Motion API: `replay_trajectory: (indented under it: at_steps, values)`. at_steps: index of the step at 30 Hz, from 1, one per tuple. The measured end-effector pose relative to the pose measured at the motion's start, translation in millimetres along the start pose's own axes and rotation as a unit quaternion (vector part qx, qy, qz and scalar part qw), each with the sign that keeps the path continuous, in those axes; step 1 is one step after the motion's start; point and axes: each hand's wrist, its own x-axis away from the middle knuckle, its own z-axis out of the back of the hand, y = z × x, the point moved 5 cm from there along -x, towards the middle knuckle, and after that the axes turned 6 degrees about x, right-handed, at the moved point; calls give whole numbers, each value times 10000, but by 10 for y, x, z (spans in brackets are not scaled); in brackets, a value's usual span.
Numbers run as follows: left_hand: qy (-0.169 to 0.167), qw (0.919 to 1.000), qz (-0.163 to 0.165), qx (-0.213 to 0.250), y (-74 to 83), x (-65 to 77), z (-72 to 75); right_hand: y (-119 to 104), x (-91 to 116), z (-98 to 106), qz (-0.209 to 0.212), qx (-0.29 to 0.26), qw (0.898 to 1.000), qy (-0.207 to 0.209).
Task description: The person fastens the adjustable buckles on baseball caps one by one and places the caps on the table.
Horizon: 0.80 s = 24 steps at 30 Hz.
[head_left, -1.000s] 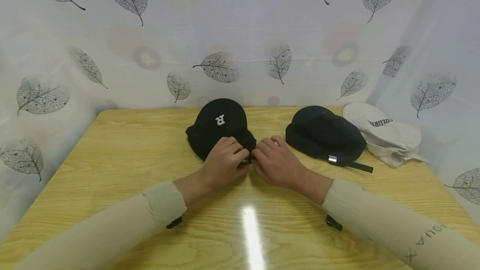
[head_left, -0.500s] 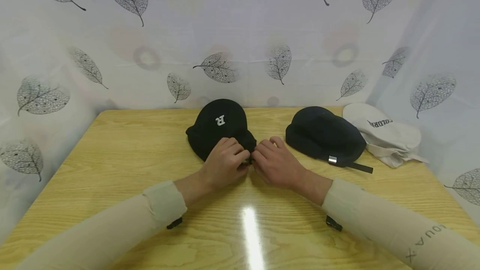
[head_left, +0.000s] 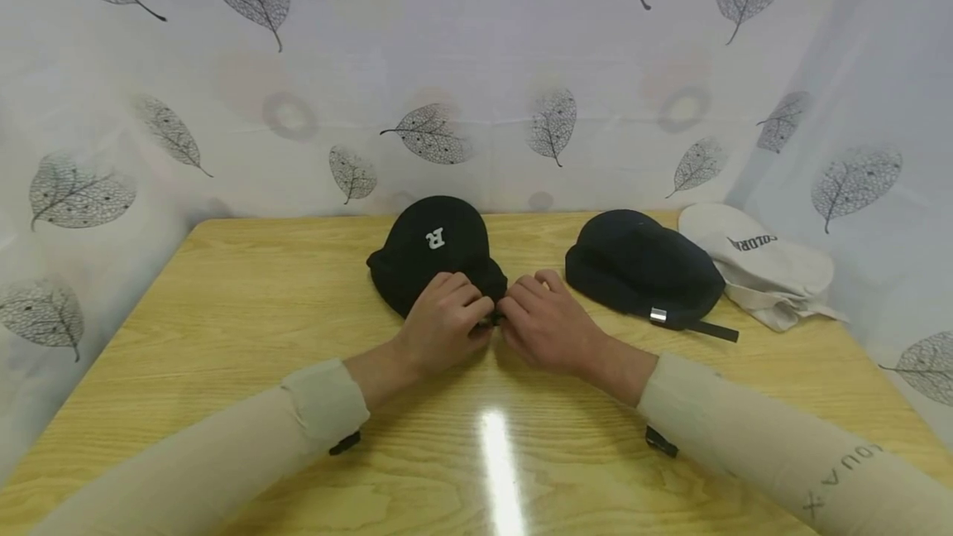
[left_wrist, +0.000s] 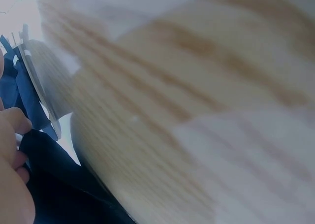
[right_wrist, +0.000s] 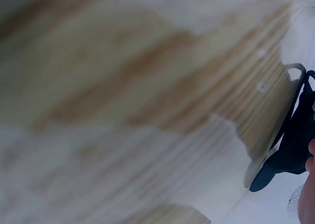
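Note:
A black cap with a white letter R on its crown sits near the table's back edge in the head view. With curled fingers, my left hand holds the cap's near edge. Close beside it, my right hand pinches the edge at the cap's right. A small dark piece, perhaps the strap, shows between the two hands; the fingertips mostly hide it. At the left wrist view's left edge, fingers grip dark cloth. Fingertips also meet the dark cap in the right wrist view.
Right of my hands lies a dark navy cap with a metal buckle and a loose strap end pointing right. A cream cap with dark lettering lies behind it. All rest on a wooden table before a leaf-print curtain.

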Motion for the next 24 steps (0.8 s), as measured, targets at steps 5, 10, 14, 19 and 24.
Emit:
replay_trajectory:
  at_steps: [5,10,14,19,24]
  values:
    - [72,9999,-75,-74,-6,3,1,-12,-23,-20,80,162,9998,38]
    - [89,9999,-110,-84,-4,-2,-2,-8,-21,-23,42,177,9998,13]
    - [71,9999,-97,-106,-7,-9,-5,-1,-21,-24,27,186,9998,-14]
    - [57,9998,-105,-127,-9,-12,-2,0,-20,-25,52,212,9997,-62]
    - [9,9998,-114,-157,-3,3,-10,-12,-8,-10,58,127,9999,-81]
